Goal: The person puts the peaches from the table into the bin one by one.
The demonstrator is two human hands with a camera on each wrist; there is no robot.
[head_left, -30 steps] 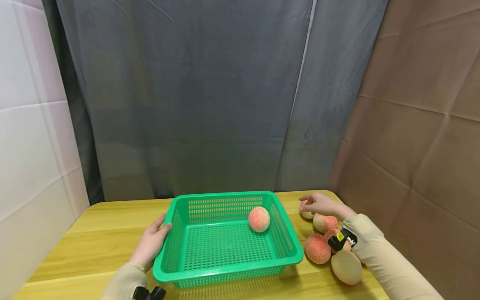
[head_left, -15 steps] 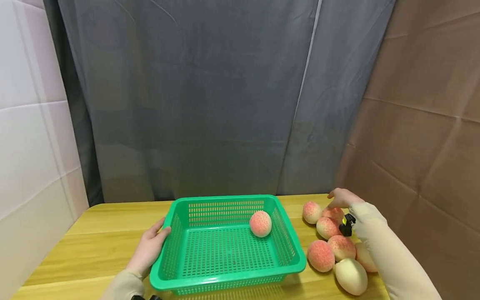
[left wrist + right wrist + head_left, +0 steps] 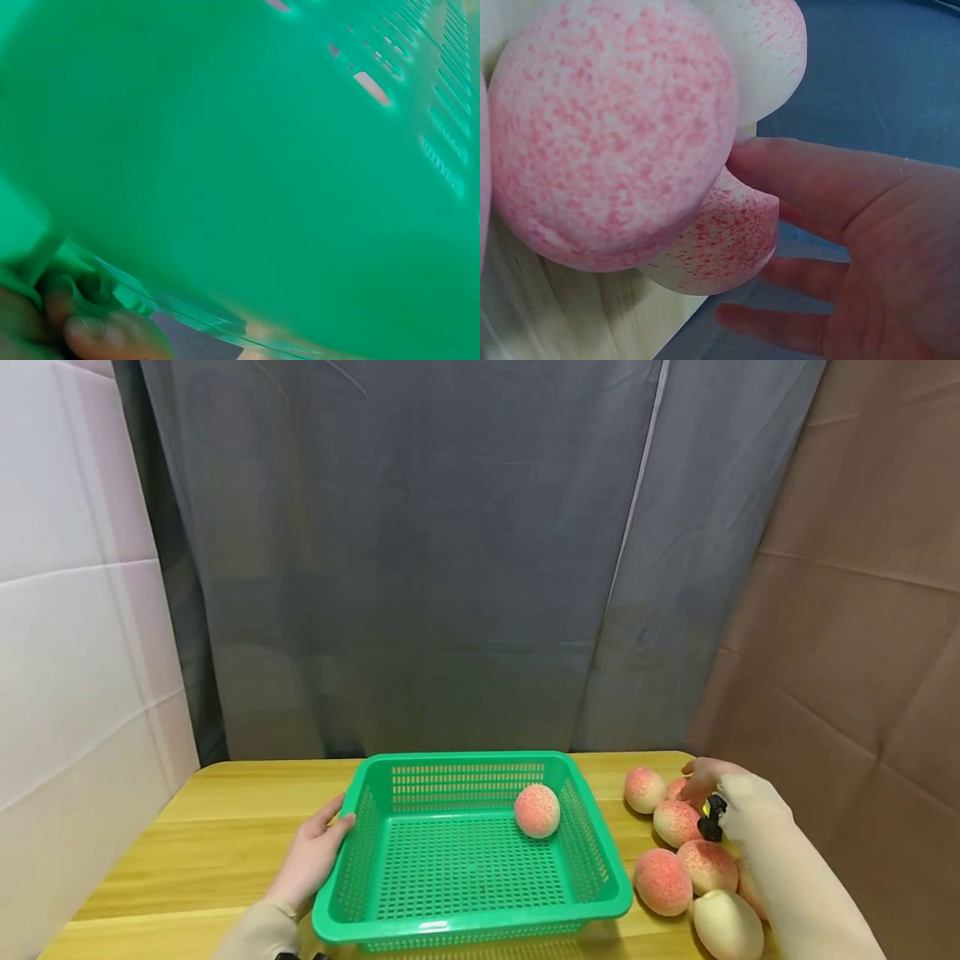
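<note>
My left hand (image 3: 312, 853) grips the left rim of a green plastic basket (image 3: 472, 918), thumb over the edge; the left wrist view shows mostly the basket's wall (image 3: 225, 172) and some curled fingers (image 3: 112, 334). One pink-speckled peach (image 3: 537, 811) lies inside, toward the right. At the back right of the table, my right hand (image 3: 708, 777) holds a peach (image 3: 727, 240) that still lies among the others, thumb on one side and fingers round its far side. A larger-looking peach (image 3: 615, 135) in the right wrist view hides part of it.
Several more peaches lie right of the basket, including a reddish one (image 3: 663, 882) and a pale one (image 3: 727, 925) near the front. The wooden table (image 3: 210, 827) ends at a grey curtain (image 3: 420, 568); a brown cloth (image 3: 862, 568) hangs at the right.
My right hand has moved from above the leftmost back peach rightward to the peach behind it and lowered round it. The left hand keeps its grip on the basket. The head view has shifted slightly.
</note>
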